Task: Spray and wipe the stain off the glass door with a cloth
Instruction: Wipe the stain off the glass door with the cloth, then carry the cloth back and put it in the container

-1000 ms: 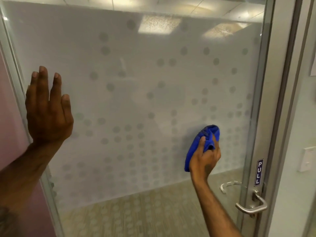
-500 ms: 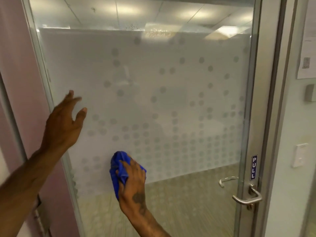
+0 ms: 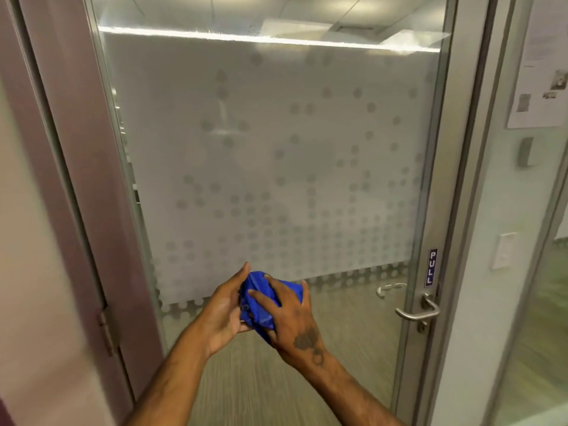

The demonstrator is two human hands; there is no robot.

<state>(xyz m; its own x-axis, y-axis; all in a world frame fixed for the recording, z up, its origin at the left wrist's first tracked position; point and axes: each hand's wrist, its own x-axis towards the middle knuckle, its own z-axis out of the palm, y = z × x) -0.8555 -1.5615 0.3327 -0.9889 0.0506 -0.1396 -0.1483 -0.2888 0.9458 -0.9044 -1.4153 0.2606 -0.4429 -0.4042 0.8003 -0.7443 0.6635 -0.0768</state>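
blue cloth [image 3: 259, 305] bunched between both hands | left hand [image 3: 224, 312] cupping beneath | right hand [image 3: 289, 315] fingers [image 3: 261, 298] spread over top | near glass door [image 3: 276, 167]

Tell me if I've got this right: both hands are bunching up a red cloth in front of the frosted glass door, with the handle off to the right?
Nearly. The cloth is blue, not red, as the head view shows. Otherwise yes: the left hand and right hand bunch it before the frosted glass door, handle to the right.
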